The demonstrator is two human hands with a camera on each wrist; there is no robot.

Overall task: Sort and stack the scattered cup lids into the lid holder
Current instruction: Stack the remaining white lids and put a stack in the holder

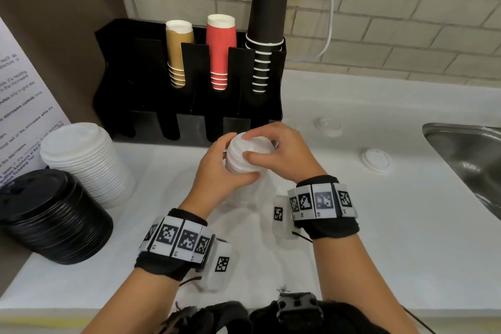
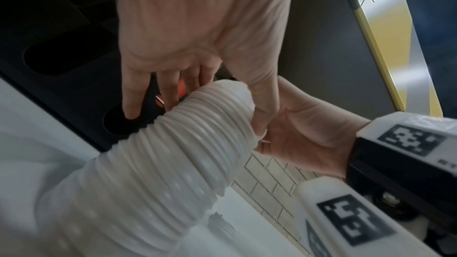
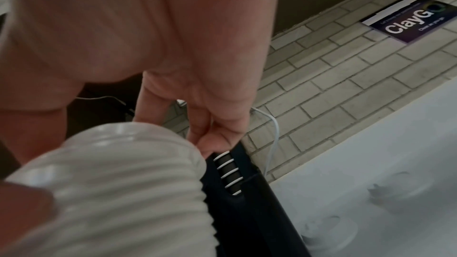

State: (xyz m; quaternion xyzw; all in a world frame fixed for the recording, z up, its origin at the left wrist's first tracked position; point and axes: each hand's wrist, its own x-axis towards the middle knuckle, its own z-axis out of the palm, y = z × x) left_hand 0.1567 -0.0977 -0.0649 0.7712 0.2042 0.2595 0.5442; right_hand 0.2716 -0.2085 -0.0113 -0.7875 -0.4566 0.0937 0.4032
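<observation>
A tall stack of small white lids (image 1: 240,161) stands in front of the black lid holder (image 1: 151,68). My left hand (image 1: 230,157) wraps around the stack's upper part from the left. My right hand (image 1: 252,145) pinches the topmost lids from the right, thumb toward me. The left wrist view shows the ribbed stack (image 2: 188,153) running down from my fingers (image 2: 168,93). In the right wrist view the stack's top (image 3: 118,173) lies under my fingertips (image 3: 215,140). Two loose white lids (image 1: 328,126) (image 1: 375,160) lie on the counter to the right.
A big white lid stack (image 1: 86,163) and a black lid stack (image 1: 51,214) stand at the left. Brown, red and black cup stacks (image 1: 219,51) fill the holder's back slots. A steel sink (image 1: 466,160) opens at the right edge. A white cable (image 1: 329,22) hangs on the brick wall.
</observation>
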